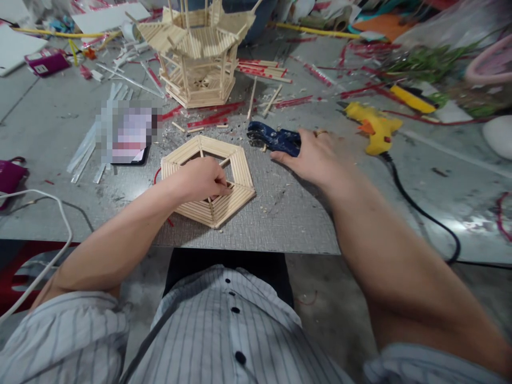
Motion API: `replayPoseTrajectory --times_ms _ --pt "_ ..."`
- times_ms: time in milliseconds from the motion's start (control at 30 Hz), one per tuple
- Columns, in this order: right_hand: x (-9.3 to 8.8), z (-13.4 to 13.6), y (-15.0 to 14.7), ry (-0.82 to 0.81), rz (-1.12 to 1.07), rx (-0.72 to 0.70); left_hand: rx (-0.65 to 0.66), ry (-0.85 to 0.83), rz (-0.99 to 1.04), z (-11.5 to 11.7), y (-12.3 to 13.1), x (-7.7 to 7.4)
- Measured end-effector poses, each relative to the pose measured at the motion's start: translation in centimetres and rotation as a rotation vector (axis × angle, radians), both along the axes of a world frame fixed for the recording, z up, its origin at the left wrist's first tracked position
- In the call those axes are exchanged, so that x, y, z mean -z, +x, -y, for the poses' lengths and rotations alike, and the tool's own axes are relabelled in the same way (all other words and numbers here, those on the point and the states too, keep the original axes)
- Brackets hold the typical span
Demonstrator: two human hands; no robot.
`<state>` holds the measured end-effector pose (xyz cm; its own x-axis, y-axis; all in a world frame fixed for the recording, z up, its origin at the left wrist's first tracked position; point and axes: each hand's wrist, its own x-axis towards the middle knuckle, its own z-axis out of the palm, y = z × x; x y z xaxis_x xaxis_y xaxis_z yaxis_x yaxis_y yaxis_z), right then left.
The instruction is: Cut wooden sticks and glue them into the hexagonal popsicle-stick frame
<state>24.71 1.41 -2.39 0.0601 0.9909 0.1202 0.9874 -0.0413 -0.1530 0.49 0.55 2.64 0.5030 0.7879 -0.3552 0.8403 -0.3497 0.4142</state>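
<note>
Left hand (pixel 204 181) rests curled on the hexagonal stick frame (pixel 240 165), fingertips pinching its inner edge near the table's front. Right hand (pixel 316 156) closes over the blue cutters (pixel 272 138) just beside the frame, with the yellow glue gun (pixel 376 128) further right and the stick pagoda (pixel 200 53) behind.

Both bare forearms reach forward, sleeves pushed up. The left hand (pixel 202 180) is palm-down, its fingers curled and the tips pinched together. The right hand (pixel 316 157) lies farther out, knuckles up, clasping pliers (pixel 274 140).
</note>
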Motion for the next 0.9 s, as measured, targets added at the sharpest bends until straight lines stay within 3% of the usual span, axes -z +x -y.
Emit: replayPoseTrajectory --times_ms 333,900 --pt "-0.01 -0.28 -0.16 -0.076 0.003 0.025 0.05 0.02 0.01 -0.31 -0.07 0.19" --pt "0.17 -0.38 -0.2 -0.071 0.033 0.011 0.033 -0.003 0.047 -0.37 -0.36 0.46"
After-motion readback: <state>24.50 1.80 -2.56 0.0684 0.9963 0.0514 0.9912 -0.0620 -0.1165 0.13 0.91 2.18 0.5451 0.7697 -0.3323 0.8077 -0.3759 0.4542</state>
